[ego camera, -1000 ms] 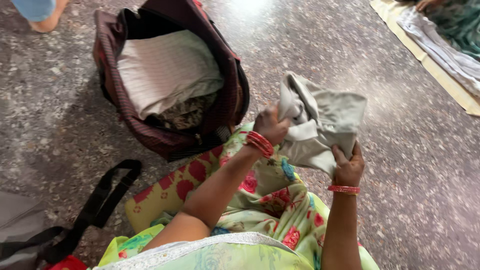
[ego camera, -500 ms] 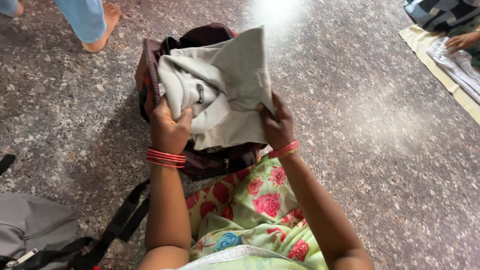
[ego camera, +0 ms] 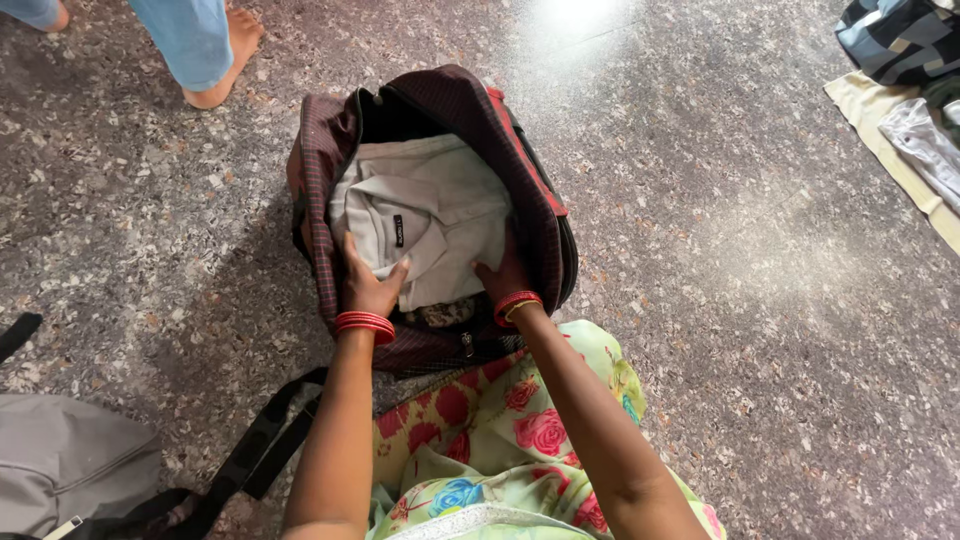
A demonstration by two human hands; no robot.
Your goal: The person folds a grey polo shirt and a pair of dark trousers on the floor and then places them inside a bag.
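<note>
On the floor, a folded pale shirt [ego camera: 425,215] lies inside the open maroon bag [ego camera: 330,150].
Left hand [ego camera: 368,285] and right hand [ego camera: 503,275] press flat on it, fingers spread; the bag stays unzipped.

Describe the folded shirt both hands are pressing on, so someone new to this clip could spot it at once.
Start at the dark maroon bag lying open on the speckled floor. Inside, on top, lies the shirt, with the left hand and right hand on its near edge. It is pale grey-white, with a collar and a small dark label, unlike the patterned cloth below it.
</note>
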